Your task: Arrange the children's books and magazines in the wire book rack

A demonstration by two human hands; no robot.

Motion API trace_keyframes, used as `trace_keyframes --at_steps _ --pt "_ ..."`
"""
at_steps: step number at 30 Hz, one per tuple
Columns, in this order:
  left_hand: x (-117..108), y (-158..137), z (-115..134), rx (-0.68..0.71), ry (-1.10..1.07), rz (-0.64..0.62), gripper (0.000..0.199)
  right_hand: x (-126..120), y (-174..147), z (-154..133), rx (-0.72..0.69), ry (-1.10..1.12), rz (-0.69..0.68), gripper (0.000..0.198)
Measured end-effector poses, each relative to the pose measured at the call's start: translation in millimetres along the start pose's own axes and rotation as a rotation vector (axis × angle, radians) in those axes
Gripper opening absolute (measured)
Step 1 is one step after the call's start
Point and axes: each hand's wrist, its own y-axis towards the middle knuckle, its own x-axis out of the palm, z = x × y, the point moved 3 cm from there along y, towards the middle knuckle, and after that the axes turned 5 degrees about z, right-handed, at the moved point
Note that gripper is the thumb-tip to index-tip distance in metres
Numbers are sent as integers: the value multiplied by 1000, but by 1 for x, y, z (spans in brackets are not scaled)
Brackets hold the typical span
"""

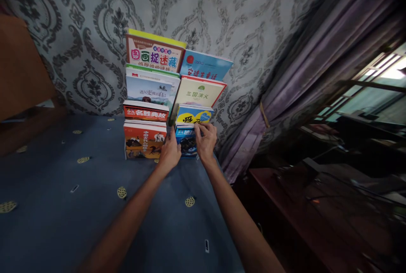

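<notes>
Books stand in two columns, in tiers rising toward the wall. My right hand (206,139) is closed at the upper right corner of a dark blue book (186,141) in the front of the right column. My left hand (170,151) grips that book's left edge, its fingers pointing up into the gap between the columns. Left of it stands an orange-red book (144,139). Behind the blue book rise a yellow and blue book (193,114), a pale green book (200,93) and a light blue book (206,64).
The left column also has a red book (146,113), a landscape-covered book (151,90) and a brown book with a yellow edge (155,55). A dark blue patterned cloth (95,205) lies beneath. Around stand a cardboard box (22,70), a purple curtain (253,133) and a reddish table (285,205).
</notes>
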Motion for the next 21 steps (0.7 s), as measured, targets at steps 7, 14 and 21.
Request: trace_keyframes --at_steps 7,14,21 --pt "-2 0 5 -20 39 -54 82 -2 -1 -3 0 -20 16 35" --pt "-5 3 8 -19 57 -101 82 -1 -1 -5 9 -35 33 38" --pt "4 -21 1 -36 -129 -48 83 -9 -2 -5 -26 -25 -36 38"
